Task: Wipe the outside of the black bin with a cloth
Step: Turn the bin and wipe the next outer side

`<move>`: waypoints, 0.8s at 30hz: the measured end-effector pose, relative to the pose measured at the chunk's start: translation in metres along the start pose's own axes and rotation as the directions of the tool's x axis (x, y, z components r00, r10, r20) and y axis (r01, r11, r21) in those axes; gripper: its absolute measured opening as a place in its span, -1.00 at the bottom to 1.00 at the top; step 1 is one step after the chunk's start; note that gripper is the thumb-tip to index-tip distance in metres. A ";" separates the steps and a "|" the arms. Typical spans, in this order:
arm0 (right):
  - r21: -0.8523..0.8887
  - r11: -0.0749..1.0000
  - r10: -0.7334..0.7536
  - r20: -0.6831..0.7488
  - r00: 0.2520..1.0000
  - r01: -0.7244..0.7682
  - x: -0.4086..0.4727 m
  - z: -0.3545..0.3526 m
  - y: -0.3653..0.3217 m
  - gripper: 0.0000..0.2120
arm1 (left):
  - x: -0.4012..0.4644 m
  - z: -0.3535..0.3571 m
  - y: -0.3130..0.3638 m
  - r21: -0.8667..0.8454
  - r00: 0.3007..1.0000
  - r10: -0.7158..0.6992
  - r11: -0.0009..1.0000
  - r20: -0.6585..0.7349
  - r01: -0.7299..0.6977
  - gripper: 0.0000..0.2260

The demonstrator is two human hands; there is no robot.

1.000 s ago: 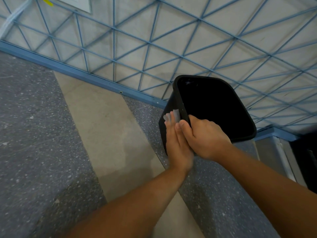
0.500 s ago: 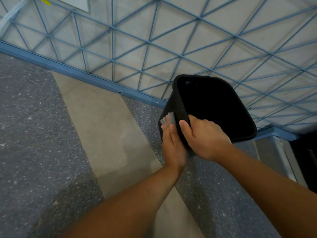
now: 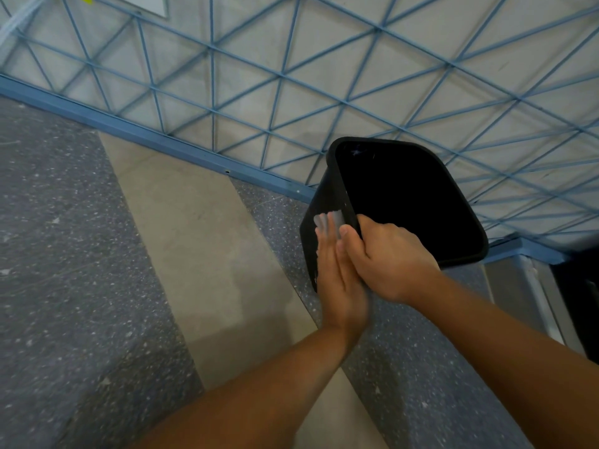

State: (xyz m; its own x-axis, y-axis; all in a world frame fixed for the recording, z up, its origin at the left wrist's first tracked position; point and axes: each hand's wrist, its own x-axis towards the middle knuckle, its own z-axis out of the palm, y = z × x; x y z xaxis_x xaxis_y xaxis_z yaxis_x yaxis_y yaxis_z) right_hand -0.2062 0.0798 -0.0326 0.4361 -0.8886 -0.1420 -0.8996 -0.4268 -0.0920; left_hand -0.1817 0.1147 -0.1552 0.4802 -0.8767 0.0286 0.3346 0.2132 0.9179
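The black bin (image 3: 327, 196) stands on the floor by the wall, its open mouth tilted towards me. My right hand (image 3: 389, 257) grips the near rim, thumb on the outer edge. My left hand (image 3: 337, 280) lies flat against the bin's left outer side, pressing a small pale cloth (image 3: 329, 220) onto it. Only the cloth's top edge shows past the fingertips; the remainder is hidden under the hand.
A grey wall with a blue diagonal lattice (image 3: 291, 76) and a blue skirting strip (image 3: 155, 140) runs behind the bin. The floor has grey speckled and beige bands (image 3: 201, 254). A metal-framed dark object (image 3: 551, 303) stands at the right.
My left hand with the cloth slid down the bin's side and has come back up again. The right hand and the bin have held still.
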 end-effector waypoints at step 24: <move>-0.004 1.000 0.004 -0.008 1.000 -0.005 0.000 0.000 0.000 -0.61 | 0.025 -0.033 -0.059 -0.016 0.846 -0.512 0.857 -0.146 0.516 -0.31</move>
State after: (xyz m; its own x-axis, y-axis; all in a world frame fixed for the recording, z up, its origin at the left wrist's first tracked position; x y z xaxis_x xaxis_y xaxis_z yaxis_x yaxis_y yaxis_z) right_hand -0.2059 0.0801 -0.0321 0.4319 -0.8918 -0.1347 -0.9017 -0.4235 -0.0875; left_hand -0.1624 0.0949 -0.2218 0.3532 -0.7883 -0.5038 0.5474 -0.2625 0.7946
